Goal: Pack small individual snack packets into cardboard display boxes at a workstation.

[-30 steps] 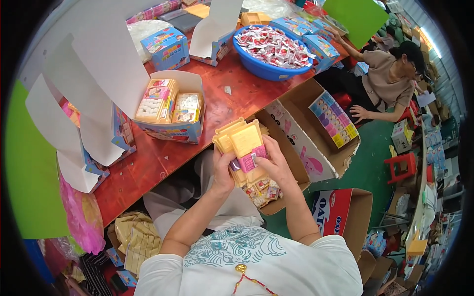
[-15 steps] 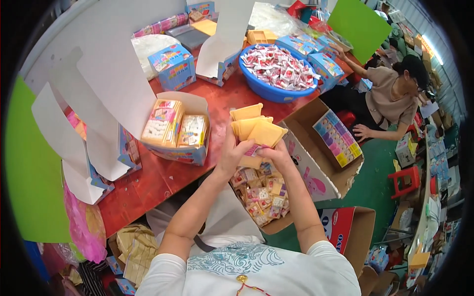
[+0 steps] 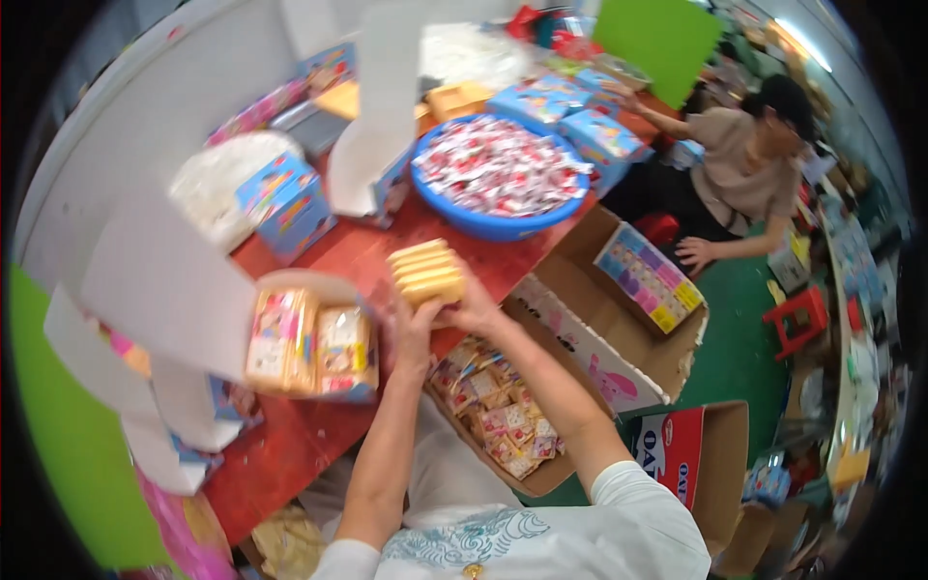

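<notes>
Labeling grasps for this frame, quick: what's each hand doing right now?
Left hand: closed on the stack of yellow packets, gripping its lower left side.
Right hand: closed on the same stack, supporting it from the lower right.

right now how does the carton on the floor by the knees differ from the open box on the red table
The carton is plain brown cardboard; the open box is blue and printed, with a tall white lid standing up. The carton sits on the floor below the table edge, its small packets lying loose in a heap; the open box rests on the red table, its larger packs standing side by side. Both are open and hold sweets packets.
</notes>
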`<control>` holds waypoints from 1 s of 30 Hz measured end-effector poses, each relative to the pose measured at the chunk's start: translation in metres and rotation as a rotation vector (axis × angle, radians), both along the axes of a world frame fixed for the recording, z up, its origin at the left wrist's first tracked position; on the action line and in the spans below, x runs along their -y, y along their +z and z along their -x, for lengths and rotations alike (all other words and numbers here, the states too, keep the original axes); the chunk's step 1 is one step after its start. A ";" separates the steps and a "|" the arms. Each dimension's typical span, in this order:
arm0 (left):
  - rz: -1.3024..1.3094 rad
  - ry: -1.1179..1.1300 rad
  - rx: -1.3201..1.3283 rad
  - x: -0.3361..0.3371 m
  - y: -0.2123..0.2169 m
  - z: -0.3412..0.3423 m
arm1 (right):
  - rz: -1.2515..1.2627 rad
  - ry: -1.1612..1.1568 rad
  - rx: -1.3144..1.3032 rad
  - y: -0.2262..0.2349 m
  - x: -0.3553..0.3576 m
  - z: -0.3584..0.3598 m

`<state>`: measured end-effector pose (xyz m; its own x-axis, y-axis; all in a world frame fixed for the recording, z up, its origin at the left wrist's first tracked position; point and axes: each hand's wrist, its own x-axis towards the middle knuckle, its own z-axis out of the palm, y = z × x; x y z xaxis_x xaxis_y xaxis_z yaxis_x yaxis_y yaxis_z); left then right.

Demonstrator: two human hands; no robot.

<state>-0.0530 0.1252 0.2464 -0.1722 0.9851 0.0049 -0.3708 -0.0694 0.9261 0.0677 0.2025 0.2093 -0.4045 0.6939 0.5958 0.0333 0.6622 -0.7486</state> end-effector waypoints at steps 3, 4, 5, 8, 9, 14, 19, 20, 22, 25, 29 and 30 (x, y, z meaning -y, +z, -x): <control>-0.086 0.036 -0.021 0.009 0.008 0.001 | 0.089 -0.003 -0.069 0.020 0.017 0.006; -0.134 0.097 -0.031 0.016 0.014 -0.002 | 0.122 -0.008 -0.095 0.039 0.032 0.004; -0.185 0.096 -0.022 0.025 0.023 -0.006 | 0.116 -0.043 -0.037 0.062 0.047 -0.001; -0.193 0.009 0.030 0.049 0.043 -0.033 | 0.074 -0.112 -0.055 0.072 0.076 -0.024; -0.218 0.002 0.022 0.056 0.047 -0.037 | 0.110 -0.155 -0.037 0.073 0.087 -0.029; -0.307 -0.139 -0.026 0.100 0.065 -0.034 | 0.421 -0.163 -0.105 0.095 0.161 -0.062; -0.223 -0.282 -0.001 0.155 0.011 0.013 | 0.605 0.103 -0.084 0.034 0.243 -0.044; -0.251 -0.352 -0.213 0.164 -0.018 0.027 | 0.861 0.125 -0.032 0.020 0.257 -0.039; -0.025 -0.474 -0.285 0.190 -0.019 0.034 | 0.814 0.099 -0.120 0.001 0.279 -0.040; -0.236 -0.634 -0.814 0.214 -0.008 0.050 | 0.837 -0.010 0.126 -0.018 0.305 -0.052; -0.589 -0.516 -1.477 0.231 0.030 0.046 | 0.743 -0.055 0.238 -0.011 0.317 -0.036; -0.630 -0.561 -1.469 0.231 0.032 0.050 | 0.705 -0.057 0.294 -0.001 0.316 -0.029</control>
<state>-0.1028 -0.1056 0.2788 0.6786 0.7014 0.2180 0.6090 -0.7032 0.3669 0.0967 -0.1135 0.2084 -0.4304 0.8944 -0.1219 0.3159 0.0227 -0.9485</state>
